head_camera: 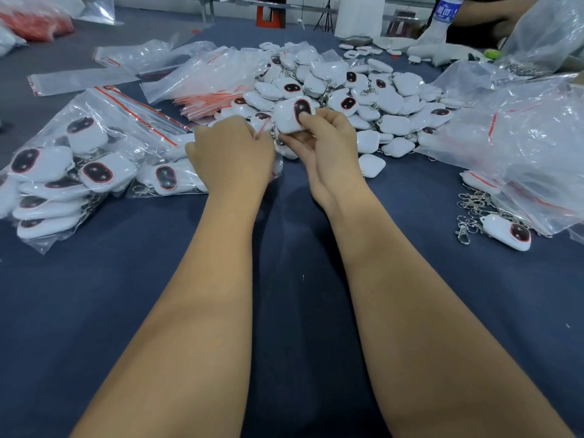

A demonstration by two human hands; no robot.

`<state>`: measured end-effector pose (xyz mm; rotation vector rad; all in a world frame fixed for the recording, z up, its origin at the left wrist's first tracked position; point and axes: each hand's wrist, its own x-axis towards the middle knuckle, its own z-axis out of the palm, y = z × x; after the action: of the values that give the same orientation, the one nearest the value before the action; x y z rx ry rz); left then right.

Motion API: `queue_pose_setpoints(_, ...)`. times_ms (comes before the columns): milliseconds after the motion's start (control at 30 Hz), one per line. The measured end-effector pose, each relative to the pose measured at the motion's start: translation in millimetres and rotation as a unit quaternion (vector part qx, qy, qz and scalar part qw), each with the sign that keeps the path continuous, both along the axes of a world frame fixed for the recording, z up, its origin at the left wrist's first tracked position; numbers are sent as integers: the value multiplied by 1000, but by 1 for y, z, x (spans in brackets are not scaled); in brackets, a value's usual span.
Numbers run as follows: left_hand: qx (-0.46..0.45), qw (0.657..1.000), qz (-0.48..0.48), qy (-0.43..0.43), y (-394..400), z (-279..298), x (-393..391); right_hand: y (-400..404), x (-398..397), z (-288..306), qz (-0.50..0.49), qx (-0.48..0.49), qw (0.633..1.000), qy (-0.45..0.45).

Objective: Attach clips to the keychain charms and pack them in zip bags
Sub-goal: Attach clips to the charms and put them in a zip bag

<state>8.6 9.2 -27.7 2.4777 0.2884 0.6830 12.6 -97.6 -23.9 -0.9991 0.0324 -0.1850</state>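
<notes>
My right hand (325,143) grips a white keychain charm (289,116) with a dark red-rimmed oval face, thumb pressed on the oval. My left hand (230,153) pinches the red-striped mouth of a clear zip bag (264,131) right beside the charm. Much of that bag is hidden under my hands. Behind them lies a big pile of loose white charms (363,96) with metal clips. A stack of empty zip bags (208,80) with red seals lies left of the pile.
Packed bags of charms (63,172) lie heaped at the left on the blue cloth table (300,295). Loose metal clips (474,210) and one charm (508,232) sit at the right, beside large crumpled plastic bags (521,137). A water bottle (445,11) and another person's arm are at the far right.
</notes>
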Motion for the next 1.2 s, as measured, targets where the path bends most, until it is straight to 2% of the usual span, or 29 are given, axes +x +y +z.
queue_pose_setpoints(67,-108,993,-17,-49,-1,4,-3,4,-1,-1,18,12,1000,8)
queue_pose_setpoints(133,-170,981,-34,-84,-2,5,-5,8,-1,-4,16,-56,998,18)
queue_pose_setpoints(200,-191,973,-43,-118,-3,5,-5,10,-2,-7,4,-135,991,16)
queue_pose_setpoints(267,-190,970,-44,-148,-3,6,-5,10,-5,-9,-3,-210,978,-4)
queue_pose_setpoints(333,-145,976,-36,-158,-4,5,-4,11,-7,-9,31,-279,959,-36)
queue_pose_setpoints(400,-103,981,-38,-158,-5,4,-3,13,-9,-8,82,-368,925,-43)
queue_pose_setpoints(467,-104,981,-43,-160,-4,4,-4,14,-10,-8,107,-450,886,-30)
queue_pose_setpoints(500,-112,980,-42,-159,-4,5,-3,15,-9,-9,107,-456,883,-31)
queue_pose_setpoints(567,-119,980,-37,-157,-5,5,-4,14,-8,-9,65,-414,907,-38)
queue_pose_setpoints(600,-119,979,-37,-159,-7,6,-5,11,-8,-9,20,-398,916,-40)
queue_pose_setpoints(667,-154,968,-54,-190,-15,9,-10,3,-5,-8,-85,-404,910,-25)
queue_pose_setpoints(700,-207,949,-86,-220,-20,12,-14,-2,-3,-8,-119,-416,901,-11)
queue_pose_setpoints(767,-347,880,-187,-265,-31,16,-19,-11,2,-11,-125,-445,887,13)
queue_pose_setpoints(833,-455,814,-276,-234,-42,20,-24,-13,4,-14,-80,-501,861,28)
queue_pose_setpoints(867,-498,789,-301,-195,-48,20,-25,-13,5,-15,-55,-548,834,25)
queue_pose_setpoints(967,-601,740,-287,-96,-54,15,-21,-7,5,-16,-57,-692,720,11)
queue_pose_setpoints(1000,-638,719,-264,-83,-52,13,-17,-7,5,-15,-70,-706,705,12)
queue_pose_setpoints(1067,-706,674,-207,-70,-44,10,-7,-7,5,-15,-80,-711,698,22)
queue_pose_setpoints(1133,-732,661,-155,-65,-38,9,0,-8,7,-16,-75,-723,685,43)
queue_pose_setpoints(1200,-715,685,-124,-63,-36,7,5,-9,9,-16,-67,-726,682,59)
